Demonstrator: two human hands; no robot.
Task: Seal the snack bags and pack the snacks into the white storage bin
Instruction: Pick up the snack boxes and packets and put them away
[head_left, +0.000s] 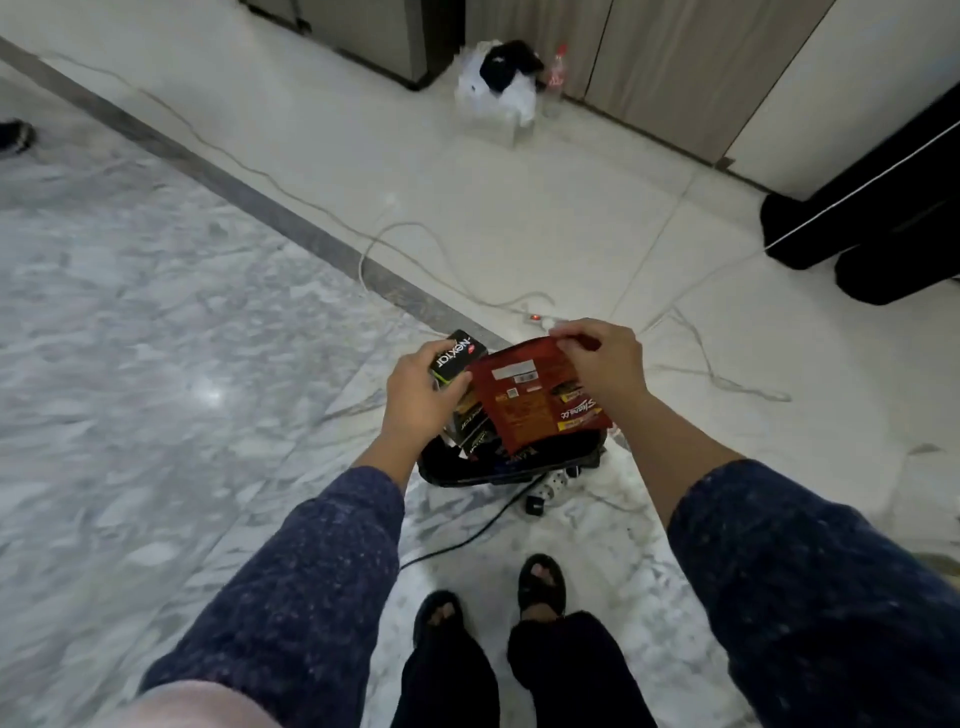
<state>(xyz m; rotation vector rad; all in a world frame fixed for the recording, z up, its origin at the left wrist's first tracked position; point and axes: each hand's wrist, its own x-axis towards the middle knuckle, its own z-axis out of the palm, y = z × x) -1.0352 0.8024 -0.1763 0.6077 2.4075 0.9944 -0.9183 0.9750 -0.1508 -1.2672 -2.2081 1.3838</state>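
Note:
My left hand (415, 395) grips a black snack box (457, 357) with white lettering, lifted above the floor. My right hand (605, 358) pinches the top edge of a red snack bag (524, 400), which hangs upright in front of me. Under both hands a black container (467, 475) sits on the floor with several dark snack packs (470, 423) sticking out of it. No white storage bin shows in this view.
A white power strip (535, 318) with a lit red switch and loose white cables lie on the tiles beyond my hands. A black cable and plug (535, 501) run beside the container. A black case (878, 218) stands at right. My sandalled feet (540, 584) are below.

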